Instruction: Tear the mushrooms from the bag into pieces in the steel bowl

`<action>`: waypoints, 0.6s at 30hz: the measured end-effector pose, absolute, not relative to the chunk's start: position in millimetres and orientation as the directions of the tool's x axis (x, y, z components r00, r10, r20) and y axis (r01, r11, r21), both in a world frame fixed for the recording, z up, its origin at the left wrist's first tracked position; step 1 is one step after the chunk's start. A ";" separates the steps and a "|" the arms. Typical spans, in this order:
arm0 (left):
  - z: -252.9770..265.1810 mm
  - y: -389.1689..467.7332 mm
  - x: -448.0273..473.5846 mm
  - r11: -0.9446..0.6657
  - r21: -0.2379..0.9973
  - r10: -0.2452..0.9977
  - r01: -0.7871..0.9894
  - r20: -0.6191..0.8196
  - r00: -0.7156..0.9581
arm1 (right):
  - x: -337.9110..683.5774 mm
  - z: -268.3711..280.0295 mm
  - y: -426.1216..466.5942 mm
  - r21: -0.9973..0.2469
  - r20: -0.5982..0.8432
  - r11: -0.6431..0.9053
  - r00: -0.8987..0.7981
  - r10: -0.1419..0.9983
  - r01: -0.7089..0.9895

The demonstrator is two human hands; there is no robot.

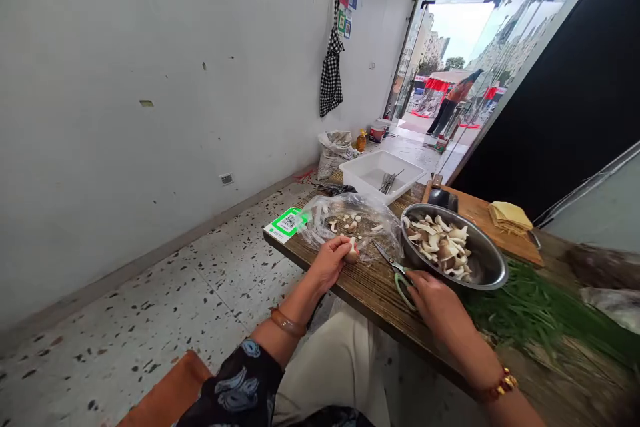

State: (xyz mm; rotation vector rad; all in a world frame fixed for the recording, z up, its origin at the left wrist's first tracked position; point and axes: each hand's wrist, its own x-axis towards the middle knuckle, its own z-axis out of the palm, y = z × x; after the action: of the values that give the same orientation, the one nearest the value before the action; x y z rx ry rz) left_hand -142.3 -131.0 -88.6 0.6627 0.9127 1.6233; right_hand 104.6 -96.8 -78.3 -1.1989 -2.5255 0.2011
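My left hand (334, 260) pinches a pale mushroom piece (353, 251) between thumb and fingers, above the table's near edge. My right hand (436, 300) is closed at the green handles of a pair of scissors (397, 268), whose blades point away to the left. Part of the handle is hidden by my fingers. Beyond my left hand, a clear plastic bag (383, 213) lies spread out with several small mushroom bits on it. A steel bowl (493, 267) full of torn mushroom pieces (440, 243) stands just past my right hand.
The wooden table (367, 283) also bears a payment-code card (285, 223), a white tub (357, 177) with metal utensils, and a cutting board (470, 203) with yellow sheets (510, 217). Green stalks (535, 307) lie at right. A person (455, 100) stands beyond the glass door.
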 end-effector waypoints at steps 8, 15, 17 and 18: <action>-92.5 -132.7 -143.1 -0.108 0.834 0.966 -0.541 -0.042 -0.256 | 93.5 -86.3 -100.1 -0.018 0.187 0.563 -0.551 0.814 0.826; -96.6 -133.6 -145.5 -0.116 0.826 0.970 -0.552 -0.026 -0.243 | 126.2 -77.4 -117.1 -0.449 0.200 0.515 -0.480 0.854 0.730; -96.8 -133.8 -146.0 -0.125 0.819 0.971 -0.559 -0.014 -0.238 | 133.2 -69.7 -124.2 -0.640 0.104 0.376 -0.409 0.907 0.670; -96.7 -133.9 -146.3 -0.131 0.817 0.972 -0.561 -0.006 -0.235 | 133.8 -65.5 -127.7 -0.719 0.045 0.293 -0.378 0.925 0.630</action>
State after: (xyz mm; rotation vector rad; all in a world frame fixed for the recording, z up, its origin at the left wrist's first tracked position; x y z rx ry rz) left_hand -146.3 -133.9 -96.7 0.6687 0.8603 1.6495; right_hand 133.8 -127.7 -65.5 -1.3868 -2.1090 0.8590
